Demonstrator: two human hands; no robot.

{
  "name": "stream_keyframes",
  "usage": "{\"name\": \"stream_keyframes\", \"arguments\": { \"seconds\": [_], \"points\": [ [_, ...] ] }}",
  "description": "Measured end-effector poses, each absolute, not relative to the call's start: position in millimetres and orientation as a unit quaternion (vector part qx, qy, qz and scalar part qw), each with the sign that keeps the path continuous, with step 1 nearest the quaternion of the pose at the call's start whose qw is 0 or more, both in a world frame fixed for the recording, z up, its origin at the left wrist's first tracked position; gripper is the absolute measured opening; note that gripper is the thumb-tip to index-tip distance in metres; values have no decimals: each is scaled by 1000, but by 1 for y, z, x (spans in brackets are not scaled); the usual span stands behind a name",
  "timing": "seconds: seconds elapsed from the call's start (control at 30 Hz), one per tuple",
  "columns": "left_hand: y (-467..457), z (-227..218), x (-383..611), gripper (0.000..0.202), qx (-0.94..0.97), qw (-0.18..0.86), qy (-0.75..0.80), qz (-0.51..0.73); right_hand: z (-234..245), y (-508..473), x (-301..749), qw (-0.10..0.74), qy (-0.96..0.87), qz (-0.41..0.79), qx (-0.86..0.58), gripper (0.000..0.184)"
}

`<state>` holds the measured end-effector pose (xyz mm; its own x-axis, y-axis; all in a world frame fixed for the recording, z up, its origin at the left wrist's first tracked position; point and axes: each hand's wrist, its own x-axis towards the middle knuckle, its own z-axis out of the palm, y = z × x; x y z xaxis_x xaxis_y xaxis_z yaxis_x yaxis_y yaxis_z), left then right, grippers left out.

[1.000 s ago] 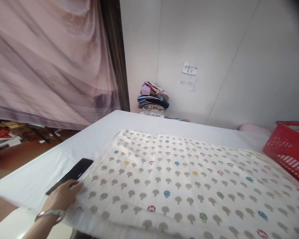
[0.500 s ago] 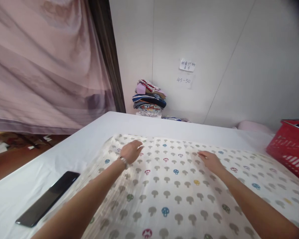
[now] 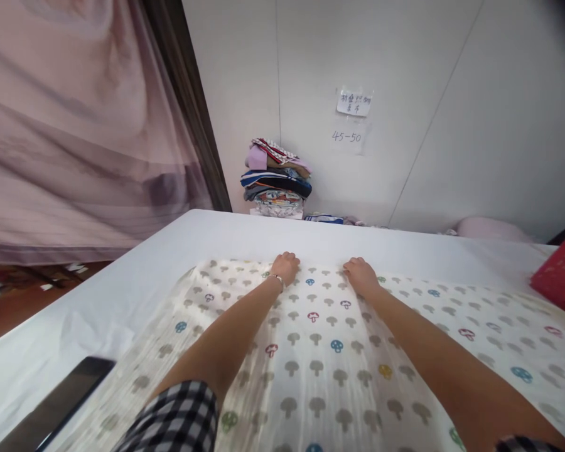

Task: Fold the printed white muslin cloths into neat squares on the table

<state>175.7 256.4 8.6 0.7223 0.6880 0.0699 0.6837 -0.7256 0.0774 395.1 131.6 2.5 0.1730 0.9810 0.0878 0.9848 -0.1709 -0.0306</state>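
A white cloth printed with grey and coloured mushrooms (image 3: pixel 327 326) lies spread over the table, creased on its left side. My left hand (image 3: pixel 286 268), with a bracelet at the wrist, is at the far edge of this cloth, its fingers curled closed on the edge. A short way to the right, my right hand (image 3: pixel 359 276) grips the same far edge, thumb side turned inward. The fingertips of both hands are partly hidden. Between the hands, a strip of the cloth lies flat.
The white table (image 3: pixel 235 235) reaches back toward a wall. A dark phone (image 3: pixel 59 405) lies at the front left. At the right edge stands a red basket (image 3: pixel 562 270). Beyond the table is a stack of folded fabrics (image 3: pixel 277 182); a pink curtain (image 3: pixel 75 125) hangs at left.
Both hands have moved forward to the cloth's far edge and nearer each other. My fingers have closed there. The view has shifted, with the phone and basket now lying partly out of frame.
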Motion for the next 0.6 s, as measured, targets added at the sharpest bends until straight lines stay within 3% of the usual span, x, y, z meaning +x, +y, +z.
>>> {"name": "stream_keyframes", "arguments": {
  "seconds": [0.47, 0.6],
  "points": [
    [267, 7, 188, 28, 898, 54, 432, 62, -2, 138, 393, 48, -600, -43, -797, 28],
    [242, 0, 173, 40, 922, 57, 375, 74, -16, 128, 391, 77, -619, -30, -781, 41]
  ]
}}
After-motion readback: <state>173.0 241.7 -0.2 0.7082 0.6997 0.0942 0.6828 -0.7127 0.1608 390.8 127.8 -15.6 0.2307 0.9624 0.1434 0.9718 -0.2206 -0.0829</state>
